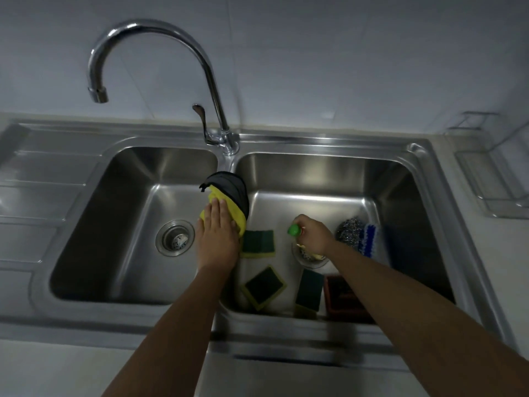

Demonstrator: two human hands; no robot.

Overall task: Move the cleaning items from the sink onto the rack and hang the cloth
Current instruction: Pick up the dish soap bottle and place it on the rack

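Observation:
A yellow and dark grey cloth [232, 193] lies draped over the divider between the two basins. My left hand [219, 233] rests flat on its yellow part, fingers together. In the right basin [400, 190] my right hand [313, 236] is closed around a bottle with a green cap [294, 230], above the drain. Three green-and-yellow sponges [257, 243] [264, 286] [309, 290] lie on the basin floor. A steel wool ball [349, 230] and a blue-and-white brush [370, 239] sit at the right. A dark red item [340, 296] lies under my right forearm.
A tall curved tap [160, 32] stands behind the divider, spout over the left basin [128, 224], which holds only its drain [175, 237]. A clear wire-like rack [492, 179] sits on the counter at the far right. A ribbed drainboard [37, 196] lies at left.

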